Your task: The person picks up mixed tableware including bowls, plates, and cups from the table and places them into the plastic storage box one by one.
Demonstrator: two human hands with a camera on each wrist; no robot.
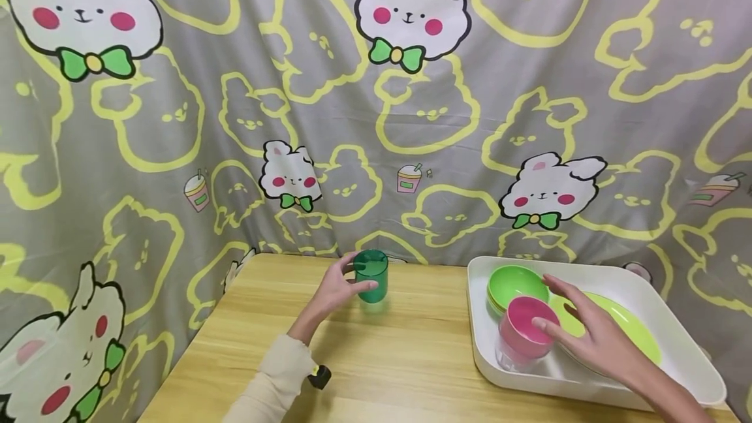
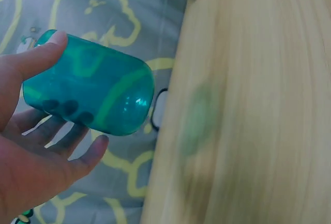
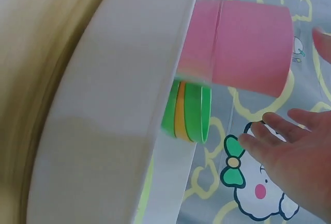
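My left hand (image 1: 342, 284) grips a see-through green cup (image 1: 376, 282), thumb at the rim and fingers along its far side. In the left wrist view the cup (image 2: 98, 87) stands clear of the table, its greenish shadow apart from it. Over the white tray (image 1: 693, 377), my right hand (image 1: 599, 331) is spread beside a pink cup (image 1: 523, 338), holding nothing. A clear base shows under the pink cup. From the right wrist view, the fingers (image 3: 279, 131) are apart from the pink cup (image 3: 251, 48).
Stacked bowls (image 1: 517, 282), green on top with an orange one between, sit in the tray behind the pink cup. A yellow-green plate (image 1: 631, 325) lies in the tray to their right. The wooden table (image 1: 405, 358) meets a patterned curtain (image 1: 352, 116) at the back.
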